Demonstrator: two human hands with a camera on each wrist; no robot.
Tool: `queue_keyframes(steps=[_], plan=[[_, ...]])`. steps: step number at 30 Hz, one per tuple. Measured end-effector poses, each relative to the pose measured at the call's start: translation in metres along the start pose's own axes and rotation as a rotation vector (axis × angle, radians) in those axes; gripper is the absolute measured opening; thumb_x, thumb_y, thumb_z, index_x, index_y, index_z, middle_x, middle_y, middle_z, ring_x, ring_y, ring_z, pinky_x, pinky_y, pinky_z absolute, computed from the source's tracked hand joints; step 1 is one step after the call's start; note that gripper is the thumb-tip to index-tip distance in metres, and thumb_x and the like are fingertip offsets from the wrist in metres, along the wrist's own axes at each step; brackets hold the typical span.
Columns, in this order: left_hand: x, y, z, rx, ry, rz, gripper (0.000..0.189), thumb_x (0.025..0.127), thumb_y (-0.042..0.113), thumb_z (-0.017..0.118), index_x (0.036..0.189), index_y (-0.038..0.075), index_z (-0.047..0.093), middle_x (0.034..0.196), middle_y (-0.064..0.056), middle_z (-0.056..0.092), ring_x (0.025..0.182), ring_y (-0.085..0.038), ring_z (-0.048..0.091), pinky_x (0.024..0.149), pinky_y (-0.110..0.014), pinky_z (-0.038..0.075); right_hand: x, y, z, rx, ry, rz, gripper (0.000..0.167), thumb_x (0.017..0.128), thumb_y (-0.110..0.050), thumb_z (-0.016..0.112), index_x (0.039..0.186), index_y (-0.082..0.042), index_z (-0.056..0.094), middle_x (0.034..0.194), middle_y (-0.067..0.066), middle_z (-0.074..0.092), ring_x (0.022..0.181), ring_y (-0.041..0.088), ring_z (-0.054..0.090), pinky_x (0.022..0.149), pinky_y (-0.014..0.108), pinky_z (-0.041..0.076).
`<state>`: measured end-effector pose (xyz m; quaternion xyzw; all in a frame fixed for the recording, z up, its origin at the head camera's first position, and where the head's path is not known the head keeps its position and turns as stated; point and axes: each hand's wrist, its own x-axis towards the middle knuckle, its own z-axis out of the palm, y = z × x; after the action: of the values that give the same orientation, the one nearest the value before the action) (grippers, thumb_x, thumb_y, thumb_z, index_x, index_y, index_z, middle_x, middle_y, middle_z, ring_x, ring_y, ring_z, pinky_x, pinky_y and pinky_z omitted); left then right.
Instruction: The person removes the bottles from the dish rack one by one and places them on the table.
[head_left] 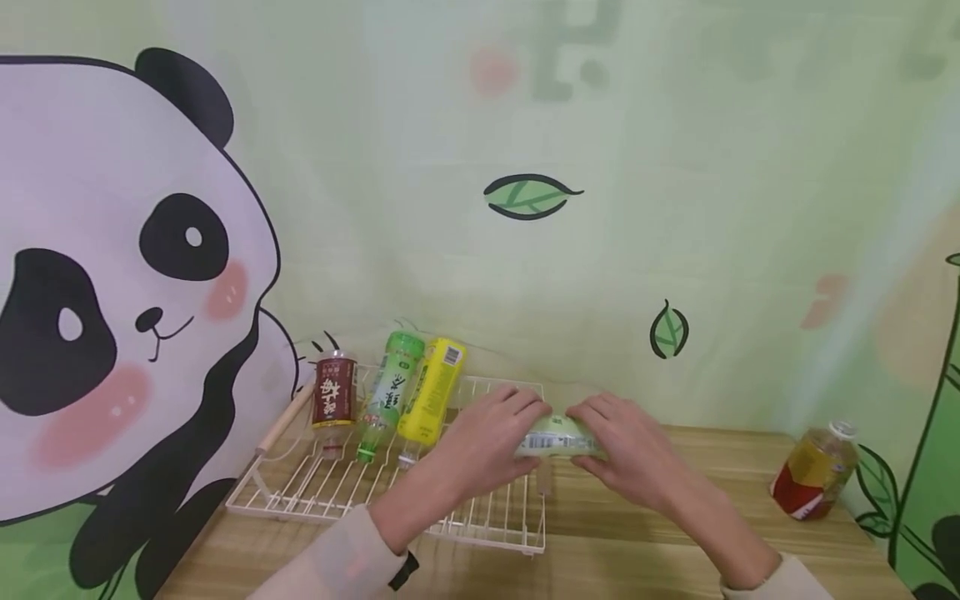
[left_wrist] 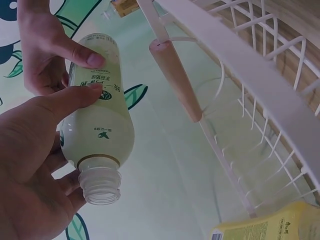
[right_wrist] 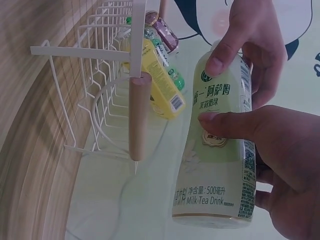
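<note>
Both hands hold one pale green milk tea bottle (head_left: 558, 437) sideways, above the right end of a white wire rack (head_left: 352, 515). My left hand (head_left: 495, 429) grips the neck end, its thumb laid along the label. The left wrist view shows the bare threaded mouth of the bottle (left_wrist: 100, 186) with no cap on it. Around the base end, my right hand (head_left: 626, 450) grips with its thumb across the label, as the right wrist view shows. The fingers of both hands are partly hidden behind the bottle (right_wrist: 215, 165).
In the rack lie a dark red-labelled bottle (head_left: 335, 392), a green bottle (head_left: 390, 392) and a yellow bottle (head_left: 433, 392). A wooden handle (head_left: 287, 417) tops the rack's left end. An amber drink bottle (head_left: 816, 471) stands at the right of the wooden table (head_left: 637, 533).
</note>
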<state>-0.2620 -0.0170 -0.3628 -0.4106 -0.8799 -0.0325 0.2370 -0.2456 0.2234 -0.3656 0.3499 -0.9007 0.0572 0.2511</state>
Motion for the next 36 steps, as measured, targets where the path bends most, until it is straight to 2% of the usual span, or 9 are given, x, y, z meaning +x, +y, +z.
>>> queue_keyframes(steps=[5, 9, 13, 16, 24, 26, 30, 33, 36], plan=[[-0.001, -0.003, -0.003, -0.013, -0.018, 0.011, 0.067, 0.086, 0.040, 0.090, 0.141, 0.015, 0.063, 0.141, -0.001, 0.063, 0.121, -0.017, 0.059, 0.099, -0.024, 0.053, 0.003, -0.002, -0.002, -0.027, -0.034, -0.005, 0.061, 0.073, -0.022, 0.099, 0.122, -0.002, 0.070, 0.117, 0.009, 0.072, 0.106, 0.025, 0.065, 0.085, 0.043, 0.058], [0.001, -0.008, -0.009, -0.042, -0.092, 0.021, 0.068, 0.089, 0.042, 0.086, 0.145, 0.015, 0.060, 0.144, -0.001, 0.061, 0.127, -0.019, 0.057, 0.104, -0.028, 0.053, 0.005, 0.000, -0.004, -0.007, -0.059, -0.016, 0.062, 0.074, -0.027, 0.099, 0.122, -0.002, 0.070, 0.116, 0.007, 0.071, 0.104, 0.023, 0.064, 0.087, 0.042, 0.058], [0.003, -0.014, -0.017, -0.109, -0.170, 0.019, 0.073, 0.090, 0.048, 0.083, 0.150, 0.015, 0.057, 0.148, -0.001, 0.058, 0.132, -0.020, 0.054, 0.102, -0.030, 0.055, 0.004, 0.004, -0.007, 0.029, -0.071, -0.022, 0.061, 0.075, -0.027, 0.099, 0.123, -0.003, 0.069, 0.117, 0.007, 0.070, 0.106, 0.023, 0.064, 0.090, 0.042, 0.059], [0.002, -0.019, -0.023, -0.181, -0.182, 0.002, 0.080, 0.089, 0.055, 0.082, 0.153, 0.014, 0.054, 0.152, -0.001, 0.055, 0.135, -0.021, 0.051, 0.102, -0.031, 0.055, 0.000, 0.007, -0.010, 0.024, -0.075, -0.015, 0.062, 0.075, -0.023, 0.099, 0.125, -0.002, 0.069, 0.119, 0.008, 0.069, 0.107, 0.024, 0.064, 0.090, 0.043, 0.059], [-0.010, -0.044, -0.035, -0.261, -0.105, -0.120, 0.097, 0.088, 0.065, 0.079, 0.161, 0.012, 0.044, 0.162, -0.002, 0.044, 0.149, -0.023, 0.040, 0.119, -0.041, 0.043, -0.012, 0.020, -0.016, 0.005, -0.058, -0.024, 0.064, 0.071, -0.012, 0.099, 0.127, -0.002, 0.069, 0.114, 0.008, 0.066, 0.101, 0.025, 0.062, 0.083, 0.043, 0.059], [-0.013, -0.051, -0.037, -0.289, -0.100, -0.169, 0.101, 0.087, 0.070, 0.076, 0.163, 0.014, 0.041, 0.165, -0.002, 0.041, 0.151, -0.024, 0.039, 0.120, -0.044, 0.042, -0.013, 0.024, -0.019, 0.007, -0.048, -0.019, 0.063, 0.070, -0.009, 0.098, 0.125, -0.003, 0.068, 0.114, 0.007, 0.065, 0.101, 0.026, 0.062, 0.082, 0.044, 0.059], [-0.021, -0.067, -0.045, -0.437, -0.098, -0.273, 0.101, 0.087, 0.073, 0.072, 0.165, 0.020, 0.037, 0.168, -0.002, 0.037, 0.153, -0.028, 0.037, 0.120, -0.055, 0.040, -0.016, 0.027, -0.030, 0.032, -0.048, 0.015, 0.062, 0.071, -0.006, 0.096, 0.125, -0.005, 0.066, 0.116, 0.006, 0.064, 0.104, 0.025, 0.062, 0.085, 0.045, 0.060], [-0.025, -0.080, -0.049, -0.526, -0.050, -0.338, 0.096, 0.089, 0.068, 0.075, 0.165, 0.021, 0.037, 0.167, -0.004, 0.038, 0.151, -0.033, 0.040, 0.117, -0.062, 0.040, -0.020, 0.028, -0.039, 0.069, -0.046, 0.061, 0.062, 0.072, -0.004, 0.096, 0.126, -0.006, 0.065, 0.119, 0.005, 0.064, 0.107, 0.024, 0.061, 0.087, 0.045, 0.060], [-0.027, -0.089, -0.047, -0.543, 0.016, -0.408, 0.091, 0.092, 0.059, 0.077, 0.164, 0.018, 0.038, 0.166, -0.008, 0.039, 0.145, -0.037, 0.046, 0.112, -0.063, 0.046, -0.027, 0.033, -0.047, 0.114, -0.046, 0.116, 0.065, 0.072, -0.002, 0.096, 0.128, -0.007, 0.065, 0.122, 0.004, 0.064, 0.108, 0.024, 0.061, 0.089, 0.047, 0.061]])
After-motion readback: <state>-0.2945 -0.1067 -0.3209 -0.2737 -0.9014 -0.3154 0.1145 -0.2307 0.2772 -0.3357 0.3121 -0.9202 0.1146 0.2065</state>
